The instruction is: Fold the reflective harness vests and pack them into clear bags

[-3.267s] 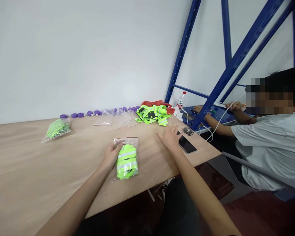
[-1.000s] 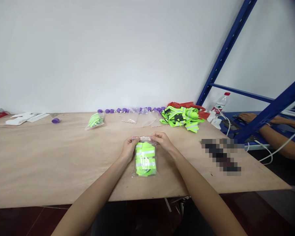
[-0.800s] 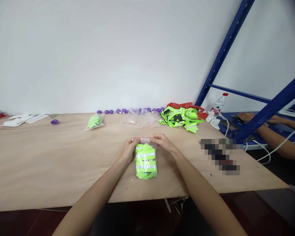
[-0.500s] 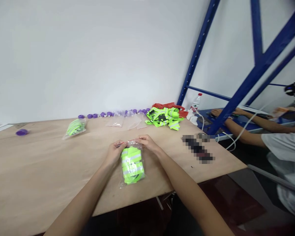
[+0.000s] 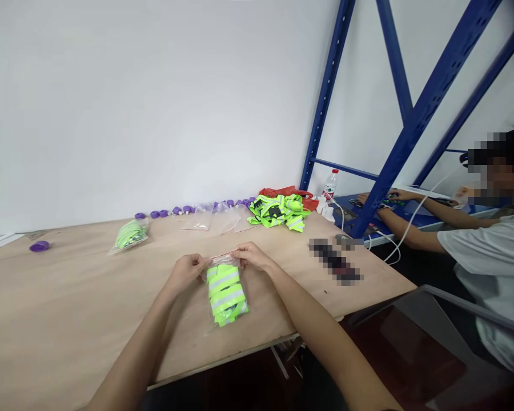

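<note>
A clear zip-lock bag (image 5: 226,294) lies on the table in front of me, holding a folded neon-yellow reflective strap with silver stripes. My left hand (image 5: 189,269) pinches the left end of the bag's red-edged top. At the right end of that top, my right hand (image 5: 252,256) grips the plastic between thumb and fingers. The bag's mouth is stretched between both hands. Further back on the left rests a second filled bag (image 5: 131,234). Behind my right hand is a loose heap of neon-yellow reflective straps (image 5: 278,212).
Flat clear bags (image 5: 198,218) and several purple rolls (image 5: 155,214) line the wall side of the wooden table (image 5: 68,308). One purple ring (image 5: 39,246) lies far left. A bottle (image 5: 330,185) stands near the blue rack (image 5: 323,108). At right, a co-worker (image 5: 488,245) sits at another table.
My left hand has shifted slightly left along the bag's top edge. The view has turned a little to the right, so more of the co-worker shows.
</note>
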Demonstrator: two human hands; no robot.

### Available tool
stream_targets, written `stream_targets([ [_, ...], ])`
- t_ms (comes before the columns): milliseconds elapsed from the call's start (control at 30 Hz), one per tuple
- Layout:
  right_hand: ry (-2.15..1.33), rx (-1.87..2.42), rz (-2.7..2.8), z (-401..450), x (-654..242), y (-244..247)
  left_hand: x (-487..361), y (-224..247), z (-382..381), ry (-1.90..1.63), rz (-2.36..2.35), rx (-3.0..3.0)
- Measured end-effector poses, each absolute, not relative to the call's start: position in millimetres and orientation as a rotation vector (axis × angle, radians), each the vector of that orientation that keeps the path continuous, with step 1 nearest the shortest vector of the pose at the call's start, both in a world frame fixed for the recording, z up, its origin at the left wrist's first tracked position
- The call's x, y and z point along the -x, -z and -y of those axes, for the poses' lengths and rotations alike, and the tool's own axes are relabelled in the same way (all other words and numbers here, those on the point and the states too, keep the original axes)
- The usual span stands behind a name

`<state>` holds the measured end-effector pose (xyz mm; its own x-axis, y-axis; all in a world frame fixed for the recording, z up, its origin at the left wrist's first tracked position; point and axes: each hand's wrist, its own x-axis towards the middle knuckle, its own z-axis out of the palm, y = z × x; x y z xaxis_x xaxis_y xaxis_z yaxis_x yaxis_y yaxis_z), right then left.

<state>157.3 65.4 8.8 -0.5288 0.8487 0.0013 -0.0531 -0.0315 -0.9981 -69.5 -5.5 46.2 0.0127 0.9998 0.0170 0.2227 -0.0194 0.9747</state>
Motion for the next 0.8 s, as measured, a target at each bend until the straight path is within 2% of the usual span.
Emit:
stream_targets([
  [267,-1.583,0.880,1.295,-78,-159,0,118,-61,34,-1.268,-1.588,-1.251],
  [367,-1.551,0.897,1.204,-84,-163,2,144,-72,66,-1.070,-1.687,-1.277],
  [433,-1.545,0.904,1.177,-85,-164,2,147,-79,86,-0.949,-1.771,-1.414],
  [567,-1.544,0.918,1.181,-85,-165,1,116,-75,101,-1.140,-1.868,-1.997],
  [667,-1.535,0.928,1.193,-85,-166,2,87,-56,97,-0.792,-1.924,-2.337],
  [800,-1.526,0.933,1.201,-84,-167,4,68,-40,96,-0.251,-2.184,-2.391],
])
